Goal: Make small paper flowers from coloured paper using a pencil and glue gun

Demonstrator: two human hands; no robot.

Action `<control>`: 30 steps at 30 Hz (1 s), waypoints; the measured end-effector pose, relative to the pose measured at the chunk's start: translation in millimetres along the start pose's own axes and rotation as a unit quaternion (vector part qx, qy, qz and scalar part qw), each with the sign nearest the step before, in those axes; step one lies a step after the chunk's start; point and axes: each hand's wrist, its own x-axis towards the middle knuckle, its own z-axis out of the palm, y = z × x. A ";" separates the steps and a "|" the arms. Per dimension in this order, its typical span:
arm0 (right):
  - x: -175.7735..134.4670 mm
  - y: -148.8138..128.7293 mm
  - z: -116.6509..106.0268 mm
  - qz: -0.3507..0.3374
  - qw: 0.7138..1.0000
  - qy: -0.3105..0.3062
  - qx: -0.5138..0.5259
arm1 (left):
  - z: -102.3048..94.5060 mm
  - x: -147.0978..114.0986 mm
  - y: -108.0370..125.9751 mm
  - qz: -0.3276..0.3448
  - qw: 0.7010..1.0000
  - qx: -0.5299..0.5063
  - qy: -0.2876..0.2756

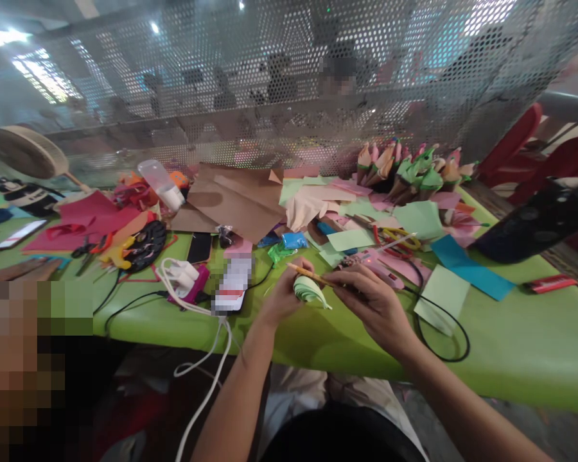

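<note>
A light green paper piece [312, 294], curled into several layered strips, hangs between my hands above the table's front part. My left hand [283, 292] is closed on its left side. A thin wooden-looking stick [304, 272] crosses over the top of the paper. Its right end is pinched in the fingers of my right hand [368, 301], and its left end reaches my left fingers. Behind my hands are a small green plastic packet [282, 252] and a blue one [293, 240]. A pink glue gun [378, 266] lies just beyond my right hand.
Paper flowers [414, 170] stand at the back right, before a perforated metal screen [270, 83]. Scissors [399, 237], green sheets [443, 298] and a dark bottle [539, 218] are at right. A phone [234, 282], charger [187, 282] and cables lie left; a pixelated person sits there.
</note>
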 end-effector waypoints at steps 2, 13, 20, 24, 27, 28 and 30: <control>-0.8 -0.1 0.7 -0.015 1.000 0.004 -0.013 | -0.2 0.4 1.3 -0.003 1.000 0.003 -0.002; 7.4 0.6 -14.8 -0.031 0.998 -0.034 -0.041 | 2.9 1.0 8.3 -0.039 0.998 -0.034 -0.018; 16.5 -0.5 -28.9 -0.033 0.996 -0.078 -0.041 | 2.2 0.0 6.9 -0.018 0.999 0.013 -0.030; 21.2 0.4 -33.5 -0.023 0.993 -0.101 -0.052 | 1.5 -0.2 7.0 -0.007 0.998 0.037 -0.040; 23.3 1.1 -35.3 -0.014 0.992 -0.108 -0.056 | 1.4 0.5 7.1 -0.006 0.998 0.038 -0.046; 23.8 1.2 -35.6 -0.013 0.992 -0.109 -0.055 | 1.4 0.8 7.3 -0.008 0.998 0.033 -0.047; 24.4 1.4 -35.6 -0.012 0.992 -0.113 -0.051 | 1.4 1.0 7.6 -0.014 0.998 0.026 -0.051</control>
